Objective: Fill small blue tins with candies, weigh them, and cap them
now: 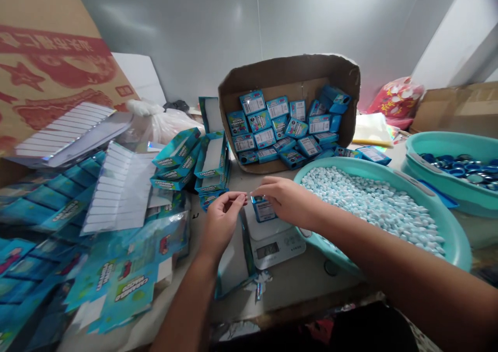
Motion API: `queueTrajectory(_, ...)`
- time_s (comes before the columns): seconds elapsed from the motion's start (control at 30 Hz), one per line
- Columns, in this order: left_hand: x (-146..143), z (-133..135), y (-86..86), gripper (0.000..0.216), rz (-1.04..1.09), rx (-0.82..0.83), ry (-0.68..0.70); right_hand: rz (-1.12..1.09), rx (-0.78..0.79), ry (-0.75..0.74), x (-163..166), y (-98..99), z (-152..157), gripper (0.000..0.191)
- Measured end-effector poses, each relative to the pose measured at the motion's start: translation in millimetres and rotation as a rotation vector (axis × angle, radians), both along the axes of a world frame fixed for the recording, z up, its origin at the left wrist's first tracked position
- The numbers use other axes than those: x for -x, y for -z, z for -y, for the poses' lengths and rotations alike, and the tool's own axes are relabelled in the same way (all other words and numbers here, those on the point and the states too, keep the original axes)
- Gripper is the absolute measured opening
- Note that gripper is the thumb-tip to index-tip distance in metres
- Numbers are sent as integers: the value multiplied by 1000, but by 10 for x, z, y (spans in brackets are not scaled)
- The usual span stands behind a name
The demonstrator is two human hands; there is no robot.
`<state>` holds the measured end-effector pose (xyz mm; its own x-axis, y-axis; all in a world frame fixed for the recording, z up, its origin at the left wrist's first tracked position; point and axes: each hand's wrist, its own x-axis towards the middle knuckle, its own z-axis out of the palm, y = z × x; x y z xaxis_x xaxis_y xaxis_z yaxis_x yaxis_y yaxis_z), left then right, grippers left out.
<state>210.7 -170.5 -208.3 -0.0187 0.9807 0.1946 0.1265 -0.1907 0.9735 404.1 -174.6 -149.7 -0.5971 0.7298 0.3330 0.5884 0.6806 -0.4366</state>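
Note:
A small blue printed box stands on a white digital kitchen scale whose display is lit. My right hand reaches over the top of this box, fingers bent and drawn together; what is between them, if anything, is hidden. Just left of the scale, my left hand is closed in a pinch, its fingertips close to those of the right. Anything in that pinch is too small to name. Beneath the left hand lies a long open blue display tray with a white inside.
A turquoise tub of wrapped candies is at the right, with another tub of dark blue pieces beyond. Behind, a tipped carton holds several small boxes. Stacked trays and flat printed cardboard fill the left.

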Motion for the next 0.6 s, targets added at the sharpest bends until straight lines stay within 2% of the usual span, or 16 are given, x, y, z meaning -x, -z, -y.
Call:
queueTrajectory(0.1, -2, 5, -2, 35, 6, 6, -5, -41, -67, 100, -140, -141, -25, 49)
queueTrajectory(0.17, -6, 8, -1, 38, 11, 5, -8, 59, -95, 223, -316, -232, -71, 45)
queueTrajectory(0.23, -12, 6, 3, 44, 47, 23, -11, 257, -27, 369, -521, -284, -123, 41)
queueTrajectory(0.3, -19, -2, 12, 54, 98, 59, -20, 482, 119, 463, -695, -287, -159, 35)
queueTrajectory(0.4, -31, -26, 35, 62, 131, 79, -26, 659, 264, 497, -814, -242, -174, 30)
queueTrajectory(0.5, -39, -52, 56, 62, 129, 61, -29, 690, 279, 516, -774, -216, -168, 34)
queueTrajectory(0.6, -36, -66, 66, 57, 118, 57, -32, 723, 286, 515, -703, -215, -171, 28)
